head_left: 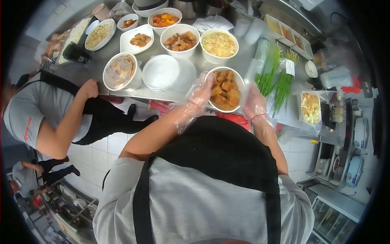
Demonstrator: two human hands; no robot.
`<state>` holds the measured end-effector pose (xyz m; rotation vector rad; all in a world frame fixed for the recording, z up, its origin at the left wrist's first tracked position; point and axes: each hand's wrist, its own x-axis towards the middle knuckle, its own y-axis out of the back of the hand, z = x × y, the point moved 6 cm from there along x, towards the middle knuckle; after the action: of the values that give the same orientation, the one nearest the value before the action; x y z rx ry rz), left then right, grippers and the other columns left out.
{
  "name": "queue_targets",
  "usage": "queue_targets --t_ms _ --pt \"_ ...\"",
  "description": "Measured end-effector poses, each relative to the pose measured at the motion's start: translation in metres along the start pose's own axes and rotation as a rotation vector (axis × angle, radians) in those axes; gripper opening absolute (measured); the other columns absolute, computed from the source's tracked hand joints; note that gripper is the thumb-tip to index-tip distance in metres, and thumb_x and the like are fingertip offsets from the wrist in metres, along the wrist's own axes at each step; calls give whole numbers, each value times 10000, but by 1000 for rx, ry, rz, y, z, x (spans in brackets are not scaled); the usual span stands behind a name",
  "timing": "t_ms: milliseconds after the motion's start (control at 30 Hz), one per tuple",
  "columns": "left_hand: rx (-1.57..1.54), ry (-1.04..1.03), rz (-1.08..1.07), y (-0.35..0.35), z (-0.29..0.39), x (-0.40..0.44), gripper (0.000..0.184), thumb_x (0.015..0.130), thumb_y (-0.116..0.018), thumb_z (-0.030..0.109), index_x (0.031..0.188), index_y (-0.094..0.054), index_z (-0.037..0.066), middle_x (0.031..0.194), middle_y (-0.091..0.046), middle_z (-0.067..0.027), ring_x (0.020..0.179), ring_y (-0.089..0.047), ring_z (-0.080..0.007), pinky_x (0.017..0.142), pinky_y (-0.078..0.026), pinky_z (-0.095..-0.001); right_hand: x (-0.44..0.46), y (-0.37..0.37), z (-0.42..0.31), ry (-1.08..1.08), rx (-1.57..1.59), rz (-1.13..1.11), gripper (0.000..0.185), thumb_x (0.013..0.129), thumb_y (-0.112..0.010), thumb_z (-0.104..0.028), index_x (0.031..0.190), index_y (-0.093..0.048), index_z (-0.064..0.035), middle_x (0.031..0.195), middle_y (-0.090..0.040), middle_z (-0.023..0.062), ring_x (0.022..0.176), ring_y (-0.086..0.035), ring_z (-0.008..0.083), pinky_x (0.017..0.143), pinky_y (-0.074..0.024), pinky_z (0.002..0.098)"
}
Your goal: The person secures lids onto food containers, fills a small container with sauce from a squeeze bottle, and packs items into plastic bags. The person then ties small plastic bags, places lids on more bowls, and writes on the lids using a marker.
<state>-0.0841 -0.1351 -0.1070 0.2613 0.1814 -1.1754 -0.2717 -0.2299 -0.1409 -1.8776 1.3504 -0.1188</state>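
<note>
A white paper bowl [226,89] of browned, fried-looking chunks is at the front edge of the steel counter. My left hand [199,94], in a clear plastic glove, is wrapped around the bowl's left side. My right hand [255,102], also gloved, is at the bowl's right side with its fingers close against the wall; a pale translucent blur hides the fingertips. Left of the bowl lies a stack of clear round lids [161,73]. Behind it stand a bowl of yellow shredded food [219,44] and a bowl of brown chunks [180,41].
A covered bowl [120,71] is on the left, near a co-worker's closed hand [90,88]. Green stalks [280,81] lie to the right, beside a bag of shredded vegetables [311,108]. Divided trays [289,35] line the back right. Another person [26,179] is at the far left.
</note>
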Motion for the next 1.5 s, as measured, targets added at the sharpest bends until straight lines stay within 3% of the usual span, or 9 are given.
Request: queue_targets --t_ms 100,200,400,633,833,933,1033,1167,1500 --pt "114 -289 92 3 -1 4 585 1000 -277 463 1401 -366 46 1434 -387 -164 1337 -335 -337 1103 -259 -378 -7 -2 -8 97 -110 25 251 983 -477 -235 1081 -560 -19 1015 -602 62 943 -576 216 866 -466 358" --pt "-147 -206 157 11 4 -8 551 982 -372 417 1386 -367 41 1413 -397 -196 1323 -348 -363 1083 -286 -410 -16 10 -28 260 -493 -35 267 981 -467 -256 1003 -580 -15 944 -619 83 875 -585 230 801 -459 380" --pt "478 -636 313 -8 57 -44 527 917 -520 227 1368 -371 -2 1390 -390 -254 1288 -387 -369 1076 -291 -430 -28 -55 -39 737 -1271 -45 366 960 -458 -321 896 -563 24 813 -595 189 800 -602 281 747 -449 402" --pt "485 -459 411 2 30 -15 371 900 -494 88 1269 -503 51 1017 -632 -256 929 -620 -406 803 -480 -453 -5 -77 -27 838 -1305 -78 111 901 -515 -111 921 -521 -2 763 -599 204 720 -604 378 681 -465 451" --pt "501 -633 390 3 36 -11 322 917 -424 73 1211 -556 84 1175 -599 -203 1066 -582 -363 919 -460 -423 -5 -91 -27 773 -1393 -87 254 882 -499 -72 1125 -563 -37 964 -641 226 914 -619 393 805 -473 459" --pt "798 -680 323 -6 33 -5 406 858 -519 96 1263 -536 66 1317 -515 -192 1184 -518 -363 984 -425 -418 1 -89 -22 823 -1414 -192 352 881 -481 -49 1218 -573 -99 1064 -638 201 992 -608 375 870 -469 439" --pt "1015 -710 181 -15 38 -11 571 849 -599 322 1323 -473 29 1456 -352 -198 1338 -336 -395 1088 -289 -480 7 -88 -19 743 -1491 -197 374 890 -461 -60 1236 -583 -131 1129 -623 181 1045 -588 366 912 -455 421" --pt "1143 -687 30 -24 43 -16 1163 635 -615 755 1429 -277 -24 1512 -214 -224 1412 -178 -388 1117 -153 -556 9 -86 -20 584 -1537 -188 348 922 -425 -154 1225 -591 -114 1176 -603 187 1097 -558 368 943 -431 415" --pt "1253 -511 -106 -35 51 -14 1225 560 -732 677 1445 -238 -11 1486 -222 -272 1375 -230 -422 1102 -218 -539 38 -67 -8 396 -1684 -271 417 955 -385 -351 1197 -604 -92 1184 -593 214 1121 -540 383 954 -406 405"
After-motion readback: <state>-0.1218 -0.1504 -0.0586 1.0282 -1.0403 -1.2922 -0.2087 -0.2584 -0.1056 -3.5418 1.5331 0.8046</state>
